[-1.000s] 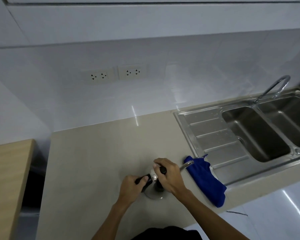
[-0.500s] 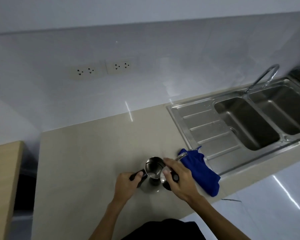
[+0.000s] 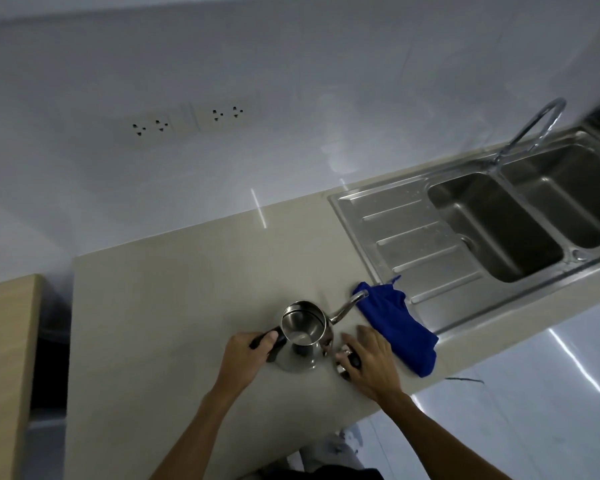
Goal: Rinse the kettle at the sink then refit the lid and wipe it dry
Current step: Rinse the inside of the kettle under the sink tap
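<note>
A small steel kettle (image 3: 303,329) with a thin curved spout stands open-topped on the beige counter (image 3: 174,306). My left hand (image 3: 248,356) grips its black handle. Just right of the kettle my right hand (image 3: 369,362) holds the lid (image 3: 347,362) low against the counter; only its black knob and a bit of its rim show under my fingers. A blue cloth (image 3: 395,323) lies crumpled to the right, partly on the drainboard. The steel double sink (image 3: 499,226) with a curved tap (image 3: 534,129) is at the right.
Two pairs of wall sockets (image 3: 187,121) sit on the white backsplash. A wooden surface (image 3: 4,358) stands at the left, past a dark gap. The counter's front edge runs just behind my forearms, with glossy floor below.
My right hand lifted the lid off the kettle and carried it down to the counter on the right. The kettle's mouth now stands uncovered. My left hand kept its grip on the handle.
</note>
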Demonstrator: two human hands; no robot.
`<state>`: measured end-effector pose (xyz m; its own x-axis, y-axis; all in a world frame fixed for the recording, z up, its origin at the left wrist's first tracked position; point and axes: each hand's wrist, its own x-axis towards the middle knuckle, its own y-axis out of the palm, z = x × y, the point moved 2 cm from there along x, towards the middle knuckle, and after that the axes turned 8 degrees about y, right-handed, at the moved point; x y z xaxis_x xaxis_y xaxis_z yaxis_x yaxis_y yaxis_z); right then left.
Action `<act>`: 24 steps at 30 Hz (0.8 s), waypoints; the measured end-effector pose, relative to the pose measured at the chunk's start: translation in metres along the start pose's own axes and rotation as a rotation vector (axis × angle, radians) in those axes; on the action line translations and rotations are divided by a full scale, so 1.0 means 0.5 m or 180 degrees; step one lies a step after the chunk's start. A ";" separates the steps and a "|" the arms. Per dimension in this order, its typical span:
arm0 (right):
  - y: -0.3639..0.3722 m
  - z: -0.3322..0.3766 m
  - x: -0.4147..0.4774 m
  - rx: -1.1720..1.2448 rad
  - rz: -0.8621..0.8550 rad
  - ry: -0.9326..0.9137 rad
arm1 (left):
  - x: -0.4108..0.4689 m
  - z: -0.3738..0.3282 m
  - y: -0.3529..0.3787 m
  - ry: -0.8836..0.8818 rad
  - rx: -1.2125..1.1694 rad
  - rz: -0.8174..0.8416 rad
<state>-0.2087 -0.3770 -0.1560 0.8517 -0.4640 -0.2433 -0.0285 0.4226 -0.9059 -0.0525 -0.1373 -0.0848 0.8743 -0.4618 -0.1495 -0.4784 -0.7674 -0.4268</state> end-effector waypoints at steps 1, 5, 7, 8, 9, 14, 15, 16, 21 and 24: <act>0.008 -0.001 0.004 -0.0088 -0.0015 0.0011 | 0.000 0.002 0.001 -0.0040 -0.0046 -0.0017; 0.020 -0.008 0.014 -0.0234 -0.0179 0.0051 | -0.006 -0.001 0.001 -0.0034 -0.0166 -0.0057; 0.023 -0.016 0.018 -0.0211 -0.0197 0.0028 | -0.010 -0.001 0.001 0.0033 -0.0153 -0.0098; 0.021 -0.017 0.018 -0.0166 -0.0187 0.0023 | -0.012 0.000 0.000 0.0064 -0.0156 -0.0135; 0.020 -0.018 0.019 -0.0074 -0.0203 0.0005 | -0.013 -0.002 -0.001 0.0099 -0.0162 -0.0164; -0.029 0.017 0.017 0.1176 -0.0416 0.0419 | -0.018 -0.010 0.001 0.0157 -0.0232 -0.0184; -0.038 0.028 0.025 0.1405 -0.0408 0.0520 | -0.018 -0.011 0.001 0.0144 -0.0223 -0.0194; -0.050 0.043 0.036 0.1596 -0.0265 0.0586 | -0.017 -0.013 0.001 0.0117 -0.0212 -0.0207; -0.113 0.108 0.082 0.2646 0.0450 0.0702 | -0.017 -0.052 0.015 0.0067 -0.0092 -0.0500; -0.136 0.081 0.081 0.2748 0.0239 0.0724 | -0.011 -0.099 0.036 0.0185 0.0022 -0.0679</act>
<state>-0.1511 -0.3928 -0.0904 0.7365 -0.5158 -0.4375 0.4017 0.8540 -0.3306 -0.0699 -0.1705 -0.0473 0.9493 -0.3143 -0.0036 -0.2823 -0.8476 -0.4493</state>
